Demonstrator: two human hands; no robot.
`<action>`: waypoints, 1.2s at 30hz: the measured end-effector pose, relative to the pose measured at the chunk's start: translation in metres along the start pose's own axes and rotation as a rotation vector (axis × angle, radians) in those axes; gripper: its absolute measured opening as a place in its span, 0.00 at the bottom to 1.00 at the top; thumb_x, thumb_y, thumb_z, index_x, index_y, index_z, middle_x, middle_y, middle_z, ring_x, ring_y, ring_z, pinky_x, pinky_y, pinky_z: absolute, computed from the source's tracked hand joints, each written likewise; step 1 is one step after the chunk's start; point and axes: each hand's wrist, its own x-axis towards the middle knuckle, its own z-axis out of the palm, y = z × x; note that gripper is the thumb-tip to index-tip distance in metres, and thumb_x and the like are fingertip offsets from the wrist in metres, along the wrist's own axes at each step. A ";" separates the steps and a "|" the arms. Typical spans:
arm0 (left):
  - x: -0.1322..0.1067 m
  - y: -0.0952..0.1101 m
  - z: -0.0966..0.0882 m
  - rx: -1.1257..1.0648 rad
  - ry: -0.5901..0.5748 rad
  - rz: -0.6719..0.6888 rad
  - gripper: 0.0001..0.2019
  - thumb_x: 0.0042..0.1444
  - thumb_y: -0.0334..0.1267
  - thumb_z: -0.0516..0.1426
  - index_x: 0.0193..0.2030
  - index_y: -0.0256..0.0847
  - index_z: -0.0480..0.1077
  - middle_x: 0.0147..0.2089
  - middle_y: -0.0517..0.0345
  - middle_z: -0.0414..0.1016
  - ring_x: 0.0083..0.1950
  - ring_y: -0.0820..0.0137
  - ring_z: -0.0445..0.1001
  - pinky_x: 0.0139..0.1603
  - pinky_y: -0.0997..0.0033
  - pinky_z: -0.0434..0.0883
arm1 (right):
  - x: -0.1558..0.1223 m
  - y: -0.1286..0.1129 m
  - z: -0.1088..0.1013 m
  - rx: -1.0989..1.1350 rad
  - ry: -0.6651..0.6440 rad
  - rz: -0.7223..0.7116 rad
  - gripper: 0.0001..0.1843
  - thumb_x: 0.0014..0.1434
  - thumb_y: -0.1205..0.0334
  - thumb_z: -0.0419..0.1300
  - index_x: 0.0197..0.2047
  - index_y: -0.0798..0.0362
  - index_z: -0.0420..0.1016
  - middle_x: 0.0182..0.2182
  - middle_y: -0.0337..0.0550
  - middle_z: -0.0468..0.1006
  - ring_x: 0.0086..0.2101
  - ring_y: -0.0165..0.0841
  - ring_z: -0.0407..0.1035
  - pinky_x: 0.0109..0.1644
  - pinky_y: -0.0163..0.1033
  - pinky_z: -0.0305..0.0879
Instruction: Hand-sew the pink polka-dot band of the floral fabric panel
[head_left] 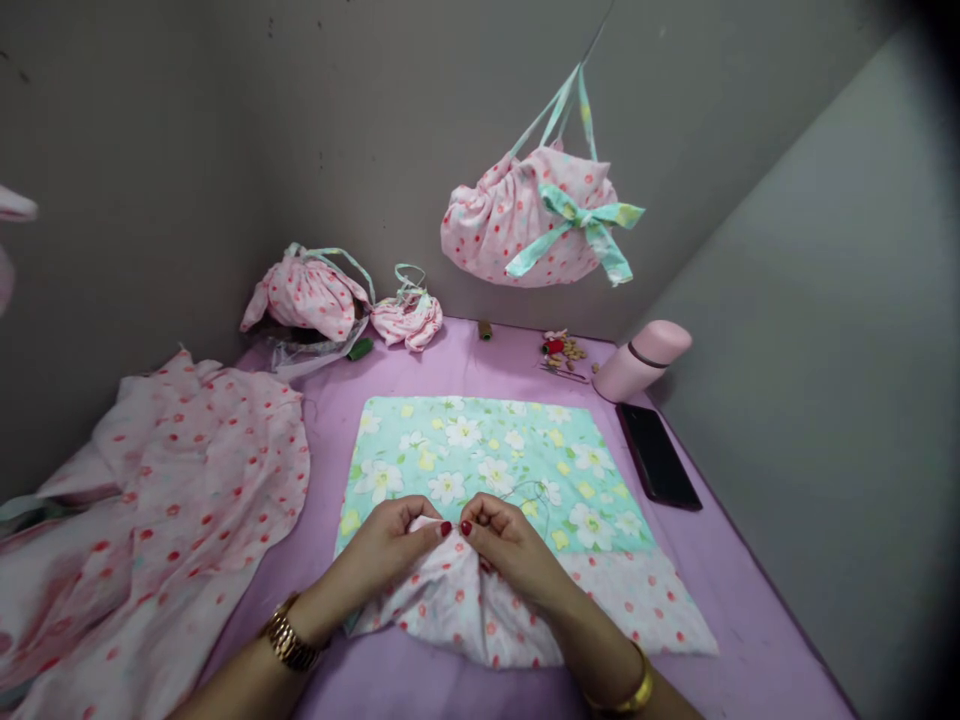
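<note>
My left hand (394, 550) pinches a gathered edge of pink dotted fabric (457, 610) between thumb and fingers. Close beside it, my right hand (514, 555) is closed at the same edge, thumb tip almost meeting the left one. A thin dark thread (546, 500) loops out by the right fingers; whether a needle is between them I cannot make out. Under both hands lies a mint floral cloth (480, 445), flat on the table, with the pink dotted fabric along its near side.
Loose pink dotted cloth (202, 470) covers the left side of the purple table (450, 365). Behind are a tied bag (311, 295), a smaller bundle (409, 320), a red thread spool (553, 347), a pink bottle (641, 362) and a phone (658, 455). A bow-trimmed bag (517, 220) hangs above.
</note>
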 end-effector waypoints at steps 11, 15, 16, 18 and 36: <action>0.000 0.006 -0.003 -0.224 -0.029 -0.132 0.12 0.48 0.45 0.59 0.28 0.36 0.70 0.23 0.63 0.70 0.23 0.76 0.63 0.26 0.76 0.58 | -0.004 -0.005 -0.001 -0.503 0.231 -0.334 0.08 0.60 0.61 0.53 0.31 0.51 0.71 0.29 0.41 0.70 0.31 0.32 0.64 0.35 0.36 0.58; 0.000 0.006 -0.002 -0.261 -0.035 -0.130 0.11 0.48 0.44 0.59 0.28 0.37 0.71 0.24 0.62 0.72 0.24 0.75 0.65 0.27 0.75 0.60 | -0.008 -0.007 0.001 -0.606 0.155 -0.297 0.09 0.60 0.65 0.50 0.32 0.51 0.70 0.25 0.37 0.72 0.26 0.29 0.64 0.30 0.33 0.57; 0.000 0.006 -0.002 -0.276 -0.040 -0.134 0.11 0.48 0.44 0.60 0.28 0.37 0.71 0.24 0.62 0.72 0.24 0.75 0.66 0.27 0.75 0.60 | -0.008 -0.006 0.002 -0.622 0.130 -0.283 0.09 0.60 0.66 0.50 0.32 0.52 0.70 0.24 0.37 0.71 0.25 0.28 0.64 0.30 0.32 0.57; 0.000 0.005 -0.002 -0.290 -0.038 -0.147 0.11 0.48 0.44 0.59 0.28 0.37 0.71 0.24 0.62 0.72 0.24 0.76 0.65 0.26 0.76 0.60 | -0.007 -0.005 0.004 -0.657 0.108 -0.266 0.09 0.60 0.66 0.50 0.31 0.52 0.69 0.24 0.36 0.70 0.25 0.27 0.63 0.29 0.32 0.56; 0.002 0.001 -0.003 -0.205 -0.038 -0.115 0.12 0.50 0.44 0.57 0.30 0.36 0.72 0.23 0.61 0.71 0.23 0.74 0.65 0.27 0.74 0.60 | -0.006 0.001 0.004 -0.682 0.113 -0.217 0.09 0.59 0.66 0.52 0.33 0.51 0.74 0.26 0.36 0.76 0.25 0.27 0.68 0.31 0.31 0.58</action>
